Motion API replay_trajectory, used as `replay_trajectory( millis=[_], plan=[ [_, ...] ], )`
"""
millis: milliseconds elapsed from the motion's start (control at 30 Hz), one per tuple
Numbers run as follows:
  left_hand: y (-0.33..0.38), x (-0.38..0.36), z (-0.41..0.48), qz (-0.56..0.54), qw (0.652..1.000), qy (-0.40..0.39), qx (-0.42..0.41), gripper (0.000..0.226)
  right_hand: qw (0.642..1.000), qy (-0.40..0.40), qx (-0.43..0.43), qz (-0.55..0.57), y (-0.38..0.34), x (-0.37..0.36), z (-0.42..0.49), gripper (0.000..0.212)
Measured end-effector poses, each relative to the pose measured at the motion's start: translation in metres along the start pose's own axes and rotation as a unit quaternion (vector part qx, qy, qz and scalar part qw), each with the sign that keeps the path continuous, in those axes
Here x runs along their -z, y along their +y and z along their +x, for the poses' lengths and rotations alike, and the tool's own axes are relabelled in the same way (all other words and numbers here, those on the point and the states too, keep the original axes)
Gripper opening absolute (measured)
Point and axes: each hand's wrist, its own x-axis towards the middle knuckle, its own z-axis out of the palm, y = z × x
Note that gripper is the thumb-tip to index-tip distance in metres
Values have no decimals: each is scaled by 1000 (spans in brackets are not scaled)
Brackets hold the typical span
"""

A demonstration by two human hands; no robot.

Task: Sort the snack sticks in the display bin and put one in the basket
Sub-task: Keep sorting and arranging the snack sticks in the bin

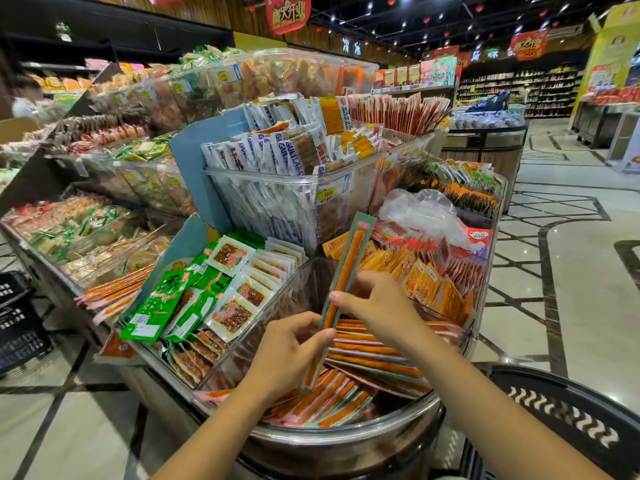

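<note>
**A:** That whole stand (346,448) is crammed with snacks. Which part matters?

**B:** The clear bin (287,296) at its near end, low down. A pile of sticks (374,362) lies flat in it. The far ones run left to right and the near ones slant, so I'd say the sorting isn't finished.

**A:** And the basket (561,410)?

**B:** Near right, just beside the stand, handy for dropping something in without stepping away. I can't see inside it.

**A:** One snack stick (346,268) is up out of the pile.

**B:** Yes, it's held over the bin, its top leaning far and right. The left hand (291,355) curls its fingers round the lower part. The right hand (377,306) pinches the middle between thumb and fingers. Two hands keep a long, floppy packet straight, probably to check it or turn it to match the rest.

**A:** Could that one be for the basket?

**B:** Could be, but it isn't there yet.
</note>
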Motion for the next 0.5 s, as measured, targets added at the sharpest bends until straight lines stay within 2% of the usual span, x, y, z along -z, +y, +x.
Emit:
replay_trajectory(
  millis=[133, 233, 333, 500],
  plan=[
    [2, 1, 0, -38, 999, 8, 20, 16, 1000, -2, -13, -14, 5, 2, 4, 11],
    [2, 0, -1, -52, 998, -13, 45, 18, 998, 61, -6, 5, 8, 10, 11, 12],
    [3, -2, -2, -93, 993, -25, 68, 7, 993, 119, 4, 9, 6, 20, 15, 14],
    [7, 2, 0, -127, 987, 9, 96, 11, 982, 141, 34, -121, 9, 22, 4, 28]
  ],
)
